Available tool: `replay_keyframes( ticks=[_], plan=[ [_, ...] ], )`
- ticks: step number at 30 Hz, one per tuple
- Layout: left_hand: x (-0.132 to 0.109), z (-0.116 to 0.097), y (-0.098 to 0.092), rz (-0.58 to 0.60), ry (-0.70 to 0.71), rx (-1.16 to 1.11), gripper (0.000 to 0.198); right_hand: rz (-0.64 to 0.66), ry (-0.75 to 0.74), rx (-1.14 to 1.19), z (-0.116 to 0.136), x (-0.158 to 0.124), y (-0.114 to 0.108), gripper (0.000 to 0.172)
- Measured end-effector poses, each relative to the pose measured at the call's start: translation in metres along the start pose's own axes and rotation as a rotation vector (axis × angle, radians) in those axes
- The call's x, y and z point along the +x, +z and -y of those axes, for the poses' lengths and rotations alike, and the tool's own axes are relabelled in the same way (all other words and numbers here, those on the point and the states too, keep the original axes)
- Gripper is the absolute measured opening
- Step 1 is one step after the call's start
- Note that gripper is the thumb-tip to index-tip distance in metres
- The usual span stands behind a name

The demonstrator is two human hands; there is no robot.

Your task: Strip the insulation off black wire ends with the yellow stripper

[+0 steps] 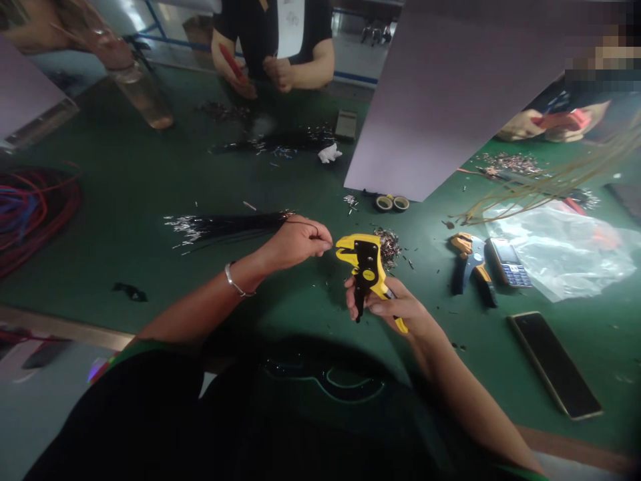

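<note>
My right hand [385, 304] is wrapped round the handles of a yellow and black wire stripper [368, 264], its jaws pointing left. Just left of those jaws, my left hand [302, 240] pinches a thin black wire [313, 229] between thumb and fingers. The wire's tip is too small to make out. Under and behind my left hand lies a bundle of black wires [225, 226] with bare, silvery ends fanned to the left. A pile of small cut wire scraps [388, 247] sits right behind the stripper's head.
At right lie a second wire stripper [471, 260], a keypad phone [509, 262], a clear plastic bag [575, 254] and a smartphone [555, 364]. Two tape rolls [392, 202] stand by a pale divider panel [425, 100]. Red and blue wire coils [30, 214] lie left. Co-workers' hands [278, 72] hold tools opposite.
</note>
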State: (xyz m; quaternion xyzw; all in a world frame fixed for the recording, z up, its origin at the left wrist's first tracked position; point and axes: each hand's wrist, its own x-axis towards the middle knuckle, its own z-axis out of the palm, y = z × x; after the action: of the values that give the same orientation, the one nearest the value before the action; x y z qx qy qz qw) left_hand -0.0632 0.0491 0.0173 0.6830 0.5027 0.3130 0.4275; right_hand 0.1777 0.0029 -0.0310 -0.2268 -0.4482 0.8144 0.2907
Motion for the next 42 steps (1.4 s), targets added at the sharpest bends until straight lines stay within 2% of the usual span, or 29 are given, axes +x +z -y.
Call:
replay_keyframes(
  ticks=[9,15,22,31,42],
  plan=[
    [0.000,-0.002,0.000,0.038,-0.080,-0.086,0.008,-0.009,-0.003,0.010,-0.001,0.001,0.003,0.046],
    [-0.001,-0.001,0.001,0.038,-0.075,-0.095,0.007,-0.002,-0.011,-0.003,-0.007,0.000,0.001,0.047],
    [0.000,-0.002,0.000,0.037,-0.065,-0.075,0.007,-0.061,-0.007,-0.010,-0.010,0.000,0.002,0.042],
    [0.000,0.002,0.000,0.028,-0.041,-0.082,0.007,-0.046,-0.013,-0.019,-0.009,-0.001,0.003,0.038],
    [0.000,0.000,-0.003,0.099,-0.057,-0.090,0.008,-0.098,-0.001,0.039,-0.012,-0.002,0.009,0.027]
  ],
)
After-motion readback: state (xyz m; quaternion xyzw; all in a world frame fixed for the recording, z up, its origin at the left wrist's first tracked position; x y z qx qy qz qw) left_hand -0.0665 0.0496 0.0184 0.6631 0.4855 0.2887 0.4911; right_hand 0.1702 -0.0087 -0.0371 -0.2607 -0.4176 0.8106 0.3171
